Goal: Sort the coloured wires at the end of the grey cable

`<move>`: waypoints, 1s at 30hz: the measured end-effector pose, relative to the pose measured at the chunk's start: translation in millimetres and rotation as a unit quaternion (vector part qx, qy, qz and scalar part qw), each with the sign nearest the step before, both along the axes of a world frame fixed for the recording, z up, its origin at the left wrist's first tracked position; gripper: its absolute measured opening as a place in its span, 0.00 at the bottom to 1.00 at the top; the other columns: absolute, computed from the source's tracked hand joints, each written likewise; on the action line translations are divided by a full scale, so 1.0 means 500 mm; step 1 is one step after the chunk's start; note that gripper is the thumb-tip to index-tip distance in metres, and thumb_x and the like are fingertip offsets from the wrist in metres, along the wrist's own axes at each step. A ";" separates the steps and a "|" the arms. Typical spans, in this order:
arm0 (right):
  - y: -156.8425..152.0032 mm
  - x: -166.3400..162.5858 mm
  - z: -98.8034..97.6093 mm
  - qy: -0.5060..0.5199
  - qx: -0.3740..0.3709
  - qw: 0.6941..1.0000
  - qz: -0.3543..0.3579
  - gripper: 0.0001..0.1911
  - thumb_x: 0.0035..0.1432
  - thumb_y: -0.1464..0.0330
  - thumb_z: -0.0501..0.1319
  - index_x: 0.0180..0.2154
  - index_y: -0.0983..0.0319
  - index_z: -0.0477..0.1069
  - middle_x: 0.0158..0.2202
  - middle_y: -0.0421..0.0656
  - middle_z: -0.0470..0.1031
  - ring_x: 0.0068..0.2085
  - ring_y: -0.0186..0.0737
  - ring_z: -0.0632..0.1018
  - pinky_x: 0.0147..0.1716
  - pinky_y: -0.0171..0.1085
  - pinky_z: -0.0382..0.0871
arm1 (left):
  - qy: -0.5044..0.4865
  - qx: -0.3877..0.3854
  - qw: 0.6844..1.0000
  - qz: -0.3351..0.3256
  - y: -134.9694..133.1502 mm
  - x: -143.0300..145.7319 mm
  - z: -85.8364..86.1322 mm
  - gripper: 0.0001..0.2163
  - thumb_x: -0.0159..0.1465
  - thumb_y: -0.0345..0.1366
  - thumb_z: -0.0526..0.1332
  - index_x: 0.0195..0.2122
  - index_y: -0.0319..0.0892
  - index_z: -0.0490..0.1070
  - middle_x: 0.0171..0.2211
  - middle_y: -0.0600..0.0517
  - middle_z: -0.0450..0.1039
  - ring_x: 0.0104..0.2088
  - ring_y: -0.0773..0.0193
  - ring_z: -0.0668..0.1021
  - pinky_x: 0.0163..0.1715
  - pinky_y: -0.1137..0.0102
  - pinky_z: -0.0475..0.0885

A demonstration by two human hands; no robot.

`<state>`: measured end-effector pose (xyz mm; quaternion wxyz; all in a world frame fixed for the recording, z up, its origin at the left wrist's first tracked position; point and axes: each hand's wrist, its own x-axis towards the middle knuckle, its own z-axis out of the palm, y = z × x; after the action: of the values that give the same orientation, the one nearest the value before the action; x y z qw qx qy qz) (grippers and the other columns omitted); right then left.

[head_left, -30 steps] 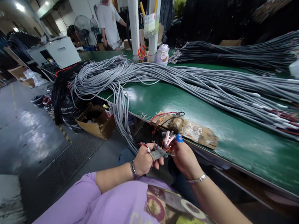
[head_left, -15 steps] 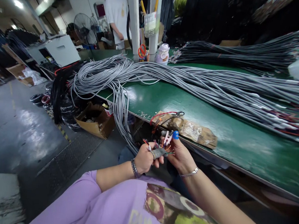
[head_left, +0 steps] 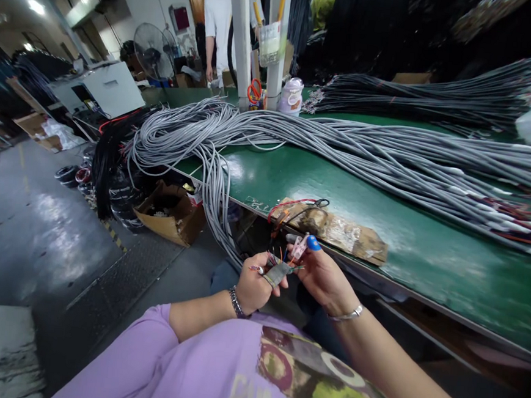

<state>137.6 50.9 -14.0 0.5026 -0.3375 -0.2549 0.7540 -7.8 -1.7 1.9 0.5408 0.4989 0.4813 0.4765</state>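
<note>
My left hand [head_left: 252, 287] is closed around the end of a grey cable [head_left: 277, 273], whose thin coloured wires fan out above my fingers. My right hand [head_left: 321, 274] is closed too, pinching a small pink clip [head_left: 299, 247] right beside those wire ends; a blue cap covers one fingertip [head_left: 313, 243]. Both hands hover just in front of the near edge of the green table [head_left: 382, 233], below a taped brown cardboard block [head_left: 336, 229] with red and black wires on it.
A big bundle of grey cables [head_left: 343, 147] lies across the table and hangs off its left end. Dark cables [head_left: 430, 92] lie farther back. Scissors [head_left: 254, 92] and a white jar [head_left: 291, 95] stand by two white posts. A cardboard box [head_left: 167, 213] sits on the floor. A person in white [head_left: 218, 17] stands behind.
My hands stay together with small shifts around the wire ends. The person in white at the back has walked to the right.
</note>
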 end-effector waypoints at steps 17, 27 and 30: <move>0.000 0.001 -0.009 0.026 -0.005 1.000 0.011 0.19 0.53 0.49 0.62 0.31 0.58 0.76 0.29 0.42 0.77 0.27 0.38 0.74 0.29 0.38 0.71 | 0.023 -0.006 1.000 -0.008 0.016 0.012 0.002 0.14 0.58 0.46 0.62 0.27 0.39 0.67 0.19 0.55 0.69 0.15 0.74 0.68 0.15 0.78 0.61; -0.030 0.042 -0.008 -0.103 0.026 0.983 0.148 0.14 0.41 0.61 0.74 0.26 0.62 0.74 0.21 0.38 0.71 0.24 0.31 0.70 0.27 0.33 0.67 | 0.039 -0.017 0.999 -0.033 -0.004 -0.005 -0.027 0.13 0.58 0.45 0.61 0.29 0.39 0.69 0.20 0.54 0.70 0.16 0.73 0.69 0.15 0.77 0.63; -0.037 0.043 0.004 -0.162 0.086 0.972 0.146 0.14 0.41 0.61 0.74 0.24 0.64 0.75 0.22 0.39 0.73 0.24 0.31 0.69 0.26 0.32 0.64 | 0.054 -0.055 0.992 -0.099 -0.004 -0.004 -0.038 0.12 0.56 0.43 0.63 0.28 0.38 0.69 0.19 0.54 0.70 0.15 0.72 0.69 0.15 0.77 0.63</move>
<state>159.1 32.5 -12.0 0.3665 -0.3695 -0.4437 0.7296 -9.7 -3.9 -17.2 0.5854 0.5385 0.4835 0.3654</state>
